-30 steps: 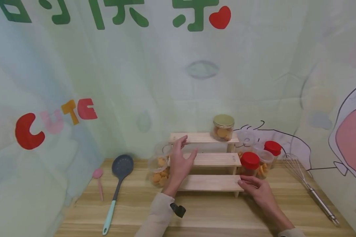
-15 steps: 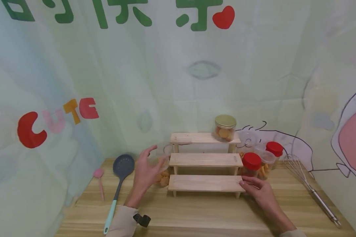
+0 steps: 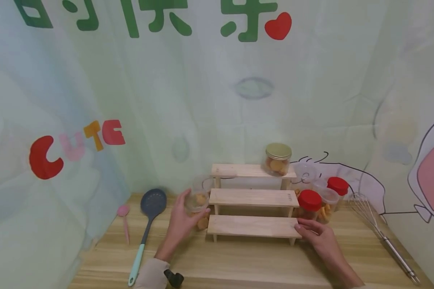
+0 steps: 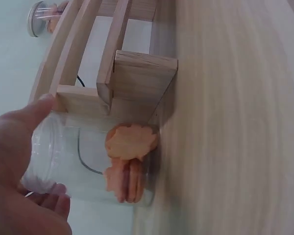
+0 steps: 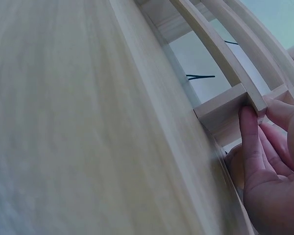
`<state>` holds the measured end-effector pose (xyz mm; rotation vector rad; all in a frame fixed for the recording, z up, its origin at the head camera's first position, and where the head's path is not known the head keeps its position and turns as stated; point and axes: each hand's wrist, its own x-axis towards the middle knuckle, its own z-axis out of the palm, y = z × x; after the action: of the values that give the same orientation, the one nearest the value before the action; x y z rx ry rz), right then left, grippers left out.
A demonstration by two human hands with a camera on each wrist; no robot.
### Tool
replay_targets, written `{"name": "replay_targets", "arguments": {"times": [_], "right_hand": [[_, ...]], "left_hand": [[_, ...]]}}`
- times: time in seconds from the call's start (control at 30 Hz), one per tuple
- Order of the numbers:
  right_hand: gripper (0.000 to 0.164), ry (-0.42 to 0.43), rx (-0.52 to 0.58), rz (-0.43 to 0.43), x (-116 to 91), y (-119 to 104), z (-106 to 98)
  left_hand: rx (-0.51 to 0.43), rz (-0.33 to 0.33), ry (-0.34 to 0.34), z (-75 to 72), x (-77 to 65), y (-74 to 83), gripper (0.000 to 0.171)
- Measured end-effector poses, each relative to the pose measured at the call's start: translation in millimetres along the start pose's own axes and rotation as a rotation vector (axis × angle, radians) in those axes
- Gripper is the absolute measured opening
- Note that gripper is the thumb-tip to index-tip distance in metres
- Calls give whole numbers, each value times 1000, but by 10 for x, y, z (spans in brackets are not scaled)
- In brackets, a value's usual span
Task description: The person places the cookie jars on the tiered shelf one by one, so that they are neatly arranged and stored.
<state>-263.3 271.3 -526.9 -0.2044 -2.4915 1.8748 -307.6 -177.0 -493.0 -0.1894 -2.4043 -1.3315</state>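
A three-step wooden shelf rack [image 3: 253, 225] stands on the table by the wall. Left of it is a clear jar [image 3: 197, 200] with biscuits [image 4: 131, 143] at its bottom. My left hand [image 3: 181, 220] holds this jar by its top, thumb on the rack side and fingers round the far side. The jar stands upright on the table in the left wrist view. With my right hand [image 3: 322, 239] I pinch the right end of the lowest shelf board [image 5: 250, 93]. A gold-lidded jar [image 3: 277, 159] of biscuits sits at the right of the top step.
Right of the rack stand red-lidded jars [image 3: 310, 200] and a clear-lidded jar [image 3: 327, 204] with biscuits. A whisk [image 3: 383, 237] lies farther right. A skimmer [image 3: 148, 220] and a small pink spoon [image 3: 124, 218] lie at the left. A printed cloth [image 3: 202, 100] hangs behind.
My left hand has moved off the rack to the left and closed round the top of the clear jar. My right hand has stayed at the lowest board's end.
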Motion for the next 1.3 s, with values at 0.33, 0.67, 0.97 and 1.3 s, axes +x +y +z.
{"name": "replay_targets", "arguments": {"times": [0.33, 0.67, 0.97, 1.3], "right_hand": [[62, -14, 23, 30, -11, -15, -11], [68, -15, 4, 60, 14, -28, -18], [63, -17, 0, 26, 27, -72, -19], [62, -12, -10, 32, 8, -29, -10]], "left_hand": [[-51, -62, -60, 18, -12, -151, 93], [-3, -61, -91, -27, -17, -186, 88], [-5, -53, 1, -42, 43, -106, 90], [17, -9, 93, -94, 42, 45, 89]]}}
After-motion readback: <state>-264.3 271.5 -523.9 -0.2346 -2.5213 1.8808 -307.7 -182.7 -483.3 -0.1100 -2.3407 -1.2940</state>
